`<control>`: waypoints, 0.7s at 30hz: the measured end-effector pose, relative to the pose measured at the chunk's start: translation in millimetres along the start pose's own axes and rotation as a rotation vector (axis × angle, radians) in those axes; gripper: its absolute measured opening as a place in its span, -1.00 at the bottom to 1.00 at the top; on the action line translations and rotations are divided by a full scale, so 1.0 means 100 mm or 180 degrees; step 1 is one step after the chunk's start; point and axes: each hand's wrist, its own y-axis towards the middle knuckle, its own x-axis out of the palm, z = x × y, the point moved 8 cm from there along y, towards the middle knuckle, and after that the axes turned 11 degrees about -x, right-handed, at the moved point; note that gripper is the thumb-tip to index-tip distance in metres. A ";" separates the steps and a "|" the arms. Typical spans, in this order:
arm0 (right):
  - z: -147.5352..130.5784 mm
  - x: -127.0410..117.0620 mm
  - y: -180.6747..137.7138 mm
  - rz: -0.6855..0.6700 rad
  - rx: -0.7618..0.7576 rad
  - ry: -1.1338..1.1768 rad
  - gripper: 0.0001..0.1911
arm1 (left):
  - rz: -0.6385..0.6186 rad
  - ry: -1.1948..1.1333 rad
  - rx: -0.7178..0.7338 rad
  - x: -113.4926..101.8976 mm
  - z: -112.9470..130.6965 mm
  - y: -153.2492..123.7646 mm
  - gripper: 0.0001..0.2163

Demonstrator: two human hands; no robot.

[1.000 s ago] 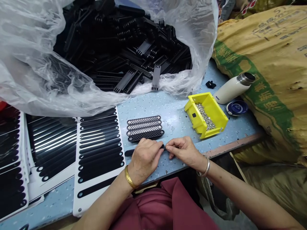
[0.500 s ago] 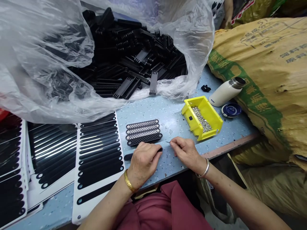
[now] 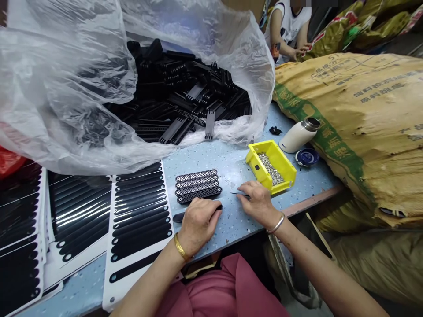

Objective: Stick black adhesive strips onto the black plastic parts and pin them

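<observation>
My left hand is closed over a long black strip-like piece; its rounded ends stick out on both sides, and the middle is hidden under my fingers. A thin dark pointed tool is pinched in my right hand, its tip pointing left toward my other hand, apart from it. Just beyond my left hand lie several black bars side by side, with crosshatched faces and a small metal fitting at each end. Beyond my right hand stands a yellow bin of small shiny metal parts.
Sheets of black strips cover the table's left. At the back, a clear plastic bag spills black slotted parts. A white bottle, its blue lid and yellow sacks flank the right. Another person works behind.
My right hand has turned slightly, and more of the thin tool shows. My left hand keeps its hold on the strip. The view has tilted up, bringing more of the other person into sight.
</observation>
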 end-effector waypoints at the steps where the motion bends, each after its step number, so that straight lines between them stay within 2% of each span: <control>1: -0.06 -0.04 0.00 0.0025 0.0006 0.0161 -0.89 | -0.0008 0.0006 -0.0002 0.00 0.00 0.00 -0.87; 4: -0.25 0.01 -0.02 -0.0119 0.0211 0.1084 -0.86 | -0.0024 0.0049 -0.0029 0.00 0.00 -0.01 -0.86; 8: -0.35 0.29 -0.08 -0.0318 0.0841 0.2296 -0.83 | -0.0027 0.0113 -0.0081 0.00 0.01 -0.02 -0.85; 13: -0.32 0.50 -0.10 -0.0329 0.1363 0.2996 -0.75 | -0.0051 0.0093 -0.0157 -0.02 0.05 -0.02 -0.82; 15: -0.33 0.51 -0.09 -0.0335 0.1397 0.3015 -0.74 | 0.0096 -0.0016 -0.0069 -0.17 0.10 -0.07 -0.75; 18: -0.33 0.48 -0.07 -0.0297 0.1388 0.2858 -0.76 | 0.0388 -0.0014 0.0011 -0.50 0.10 -0.21 -0.73; 21: -0.35 0.48 -0.06 -0.0278 0.1370 0.2766 -0.80 | 0.0791 0.0380 -0.0404 -0.85 -0.16 -0.37 -0.75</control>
